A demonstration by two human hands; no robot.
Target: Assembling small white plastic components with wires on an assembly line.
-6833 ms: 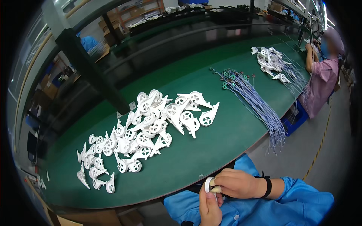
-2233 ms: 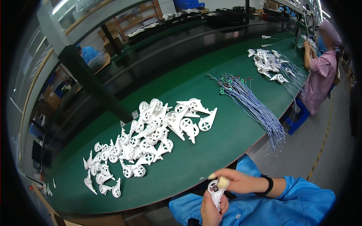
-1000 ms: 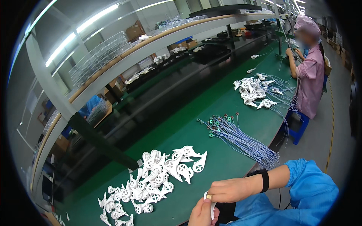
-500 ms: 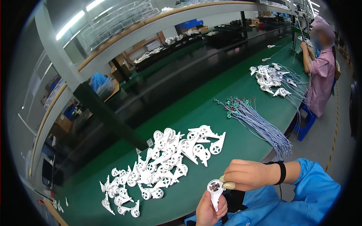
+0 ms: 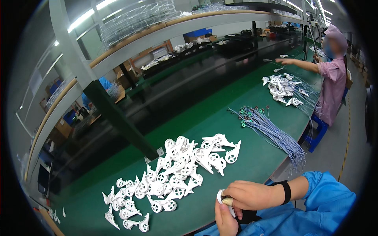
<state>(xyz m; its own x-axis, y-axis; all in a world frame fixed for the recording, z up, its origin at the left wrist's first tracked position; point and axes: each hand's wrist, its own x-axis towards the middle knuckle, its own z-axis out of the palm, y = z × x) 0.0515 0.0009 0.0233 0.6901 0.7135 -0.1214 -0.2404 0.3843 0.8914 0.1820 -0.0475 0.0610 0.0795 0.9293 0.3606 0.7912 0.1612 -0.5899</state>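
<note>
Close to my body at the table's near edge, both hands meet at one white plastic housing (image 5: 219, 196) with a round end. My left hand (image 5: 226, 222) grips it from below, thumb and fingers closed around it. From above, my right hand (image 5: 249, 195) pinches at the round end, with a yellowish finger cover on its thumb; a black band circles that wrist. The housing is tilted so that its inside is hidden, and my fingers cover much of it. Left of my hands lies a loose heap of similar white housings (image 5: 177, 179).
A bundle of grey-blue cables (image 5: 275, 139) with green and dark ends lies on the green table (image 5: 220, 118) to the right. Beyond it are white housings with cables (image 5: 281, 86) and a person in pink (image 5: 332, 74), one arm stretched out. A dark post (image 5: 120, 120) rises behind the heap.
The housing has turned from showing its round face, with a dark reddish piece inside, to nearly edge-on. My right fingers now cover its round end. The person in pink has reached out over the table.
</note>
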